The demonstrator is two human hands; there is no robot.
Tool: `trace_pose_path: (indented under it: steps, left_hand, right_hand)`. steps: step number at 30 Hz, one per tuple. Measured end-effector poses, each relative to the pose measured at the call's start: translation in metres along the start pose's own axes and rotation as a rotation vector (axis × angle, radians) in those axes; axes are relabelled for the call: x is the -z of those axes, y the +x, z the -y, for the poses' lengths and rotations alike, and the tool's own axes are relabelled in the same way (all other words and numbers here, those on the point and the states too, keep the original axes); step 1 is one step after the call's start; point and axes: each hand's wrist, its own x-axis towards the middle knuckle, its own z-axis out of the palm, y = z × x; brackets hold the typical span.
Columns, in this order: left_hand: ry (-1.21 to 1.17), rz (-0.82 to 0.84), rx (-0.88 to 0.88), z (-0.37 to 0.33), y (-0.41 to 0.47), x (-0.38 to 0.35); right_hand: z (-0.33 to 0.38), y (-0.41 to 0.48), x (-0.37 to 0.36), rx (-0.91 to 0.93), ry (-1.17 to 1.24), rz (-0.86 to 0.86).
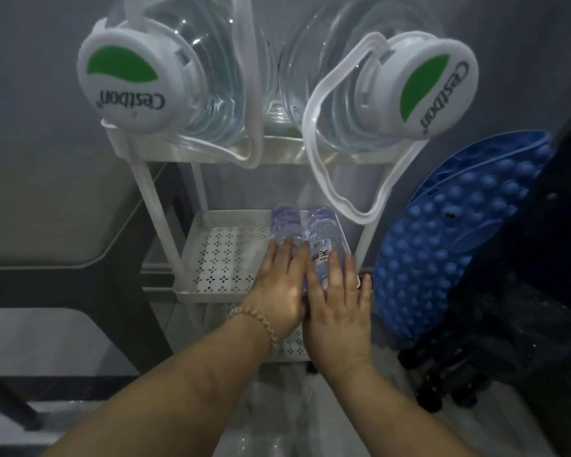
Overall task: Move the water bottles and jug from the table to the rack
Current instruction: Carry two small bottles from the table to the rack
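Two big clear water jugs lie on their sides on the white rack's top shelf (277, 150): the left jug (192, 77) and the right jug (360, 94), each with a white cap and a white handle strap. On the perforated middle shelf (225, 258), two small clear water bottles lie side by side at the right end. My left hand (279, 285) rests flat on the left bottle (285, 225). My right hand (338, 308) lies on the right bottle (323, 239), fingers spread along it.
A blue knobbed plastic mat (449, 239) leans right of the rack against dark wheeled things (508, 324). A table (47, 199) with dark legs stands at the left. The grey wall is behind, the pale floor below.
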Motion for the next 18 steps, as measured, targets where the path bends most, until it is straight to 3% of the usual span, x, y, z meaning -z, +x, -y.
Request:
trace_pose_path:
  steps: [4, 10, 15, 18]
  left_hand:
    - [-0.033, -0.029, 0.034, -0.006, -0.008, 0.007]
    - [0.155, -0.086, -0.085, -0.010, -0.022, 0.006]
    - [0.251, 0.065, 0.127, 0.000, -0.039, 0.016]
    - [0.124, 0.084, 0.226, 0.001, -0.059, 0.041]
  right_hand:
    - [-0.003, -0.005, -0.004, 0.012, -0.005, -0.034]
    - [0.014, -0.011, 0.001, 0.017, 0.039, -0.071]
    - [0.034, -0.006, 0.010, 0.032, 0.050, -0.075]
    - [0.045, -0.009, 0.024, 0.055, 0.006, -0.015]
